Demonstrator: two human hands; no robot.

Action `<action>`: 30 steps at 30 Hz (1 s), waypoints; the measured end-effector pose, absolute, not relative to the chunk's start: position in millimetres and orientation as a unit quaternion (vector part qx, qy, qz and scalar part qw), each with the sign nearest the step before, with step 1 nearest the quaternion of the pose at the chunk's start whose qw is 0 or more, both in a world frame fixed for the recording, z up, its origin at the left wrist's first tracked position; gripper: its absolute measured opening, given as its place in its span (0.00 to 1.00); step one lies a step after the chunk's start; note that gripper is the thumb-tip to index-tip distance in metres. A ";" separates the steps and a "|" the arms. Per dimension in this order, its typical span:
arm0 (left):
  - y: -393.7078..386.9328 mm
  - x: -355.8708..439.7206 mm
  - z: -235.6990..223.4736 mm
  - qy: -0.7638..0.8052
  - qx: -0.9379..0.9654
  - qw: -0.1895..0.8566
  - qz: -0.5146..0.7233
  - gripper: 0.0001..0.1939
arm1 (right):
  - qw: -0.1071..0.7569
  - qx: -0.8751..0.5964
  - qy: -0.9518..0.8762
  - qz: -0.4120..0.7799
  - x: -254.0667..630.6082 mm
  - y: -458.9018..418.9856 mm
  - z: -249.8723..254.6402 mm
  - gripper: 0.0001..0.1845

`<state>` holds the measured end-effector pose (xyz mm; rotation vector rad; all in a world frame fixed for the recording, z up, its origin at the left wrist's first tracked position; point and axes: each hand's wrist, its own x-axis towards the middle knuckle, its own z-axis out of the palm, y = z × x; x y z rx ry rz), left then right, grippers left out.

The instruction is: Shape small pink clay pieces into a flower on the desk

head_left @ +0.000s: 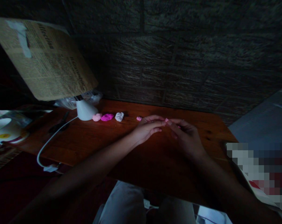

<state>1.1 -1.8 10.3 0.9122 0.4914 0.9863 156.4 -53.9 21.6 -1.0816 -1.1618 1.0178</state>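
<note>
Between the fingertips of both hands, above the wooden table, is a small piece of pink modelling clay (166,120). My left hand (147,128) pinches it from the left side, and my right hand (186,133) pinches it from the right. Just behind my left hand lies another small pink lump (139,118). Farther left, a row of clay-like lumps rests by the lamp base: a light pink lump (97,117), a bright magenta lump (107,117) and a white lump (119,116). Bits of pink show behind my right fingers, partly hidden.
A lamp with a newsprint shade (49,59) and white base (86,110) stands at the left, its white cable (44,148) hanging over the table edge. Dark scissors (60,123) lie near it. A white cup (2,130) is far left. A dark brick wall (155,62) rises behind.
</note>
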 end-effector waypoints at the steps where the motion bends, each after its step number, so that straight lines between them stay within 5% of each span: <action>1: -1.8 1.0 10.2 0.225 0.420 0.755 0.451 0.12 | 0.585 -0.464 -0.498 0.440 156.2 -53.8 21.5 0.12; 23: -0.8 0.8 9.6 0.236 0.425 0.758 0.434 0.11 | 0.583 -0.433 -0.479 0.494 155.9 -52.0 23.3 0.10; 30: -4.7 0.6 12.1 0.261 0.515 0.650 0.494 0.13 | 0.592 -0.481 -0.514 0.392 155.6 -53.6 27.2 0.15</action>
